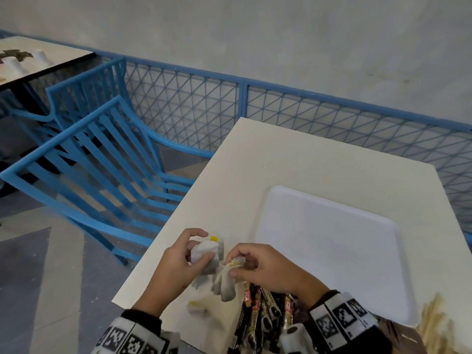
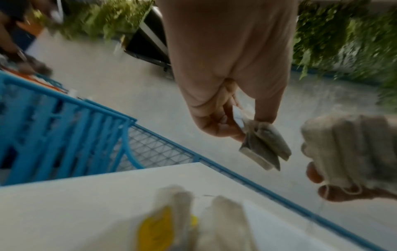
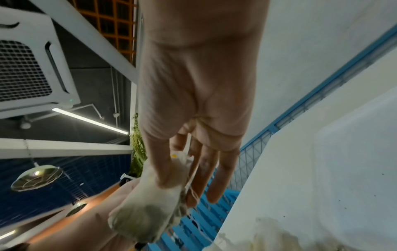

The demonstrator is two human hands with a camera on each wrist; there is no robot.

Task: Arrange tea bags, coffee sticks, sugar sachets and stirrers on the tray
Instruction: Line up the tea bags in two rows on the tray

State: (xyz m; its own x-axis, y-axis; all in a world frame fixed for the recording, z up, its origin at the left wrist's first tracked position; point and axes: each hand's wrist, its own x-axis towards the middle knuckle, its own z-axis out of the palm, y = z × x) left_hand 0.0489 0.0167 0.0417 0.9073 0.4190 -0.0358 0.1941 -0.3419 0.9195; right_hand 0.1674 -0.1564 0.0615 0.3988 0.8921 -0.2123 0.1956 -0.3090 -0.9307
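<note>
My left hand (image 1: 196, 245) holds a small stack of tea bags (image 1: 205, 252), one with a yellow tag, above the near left of the cream table (image 1: 293, 159). In the left wrist view, its thumb and fingers pinch the folded bags (image 2: 264, 146). My right hand (image 1: 236, 267) is close beside it and pinches another clump of tea bags (image 1: 226, 284) that hangs below its fingers (image 3: 150, 212). More tea bags (image 2: 193, 220) lie on the table beneath. Black coffee sticks (image 1: 258, 315) lie piled under my right wrist. The white tray (image 1: 327, 251) sits to the right with its middle bare.
Blurred tan strands (image 1: 434, 323) lie by the tray's near right corner; what they are cannot be told. Blue slatted chairs (image 1: 102, 159) stand left of the table. A blue mesh fence (image 1: 332, 111) runs behind it, and another table (image 1: 38, 57) stands far left.
</note>
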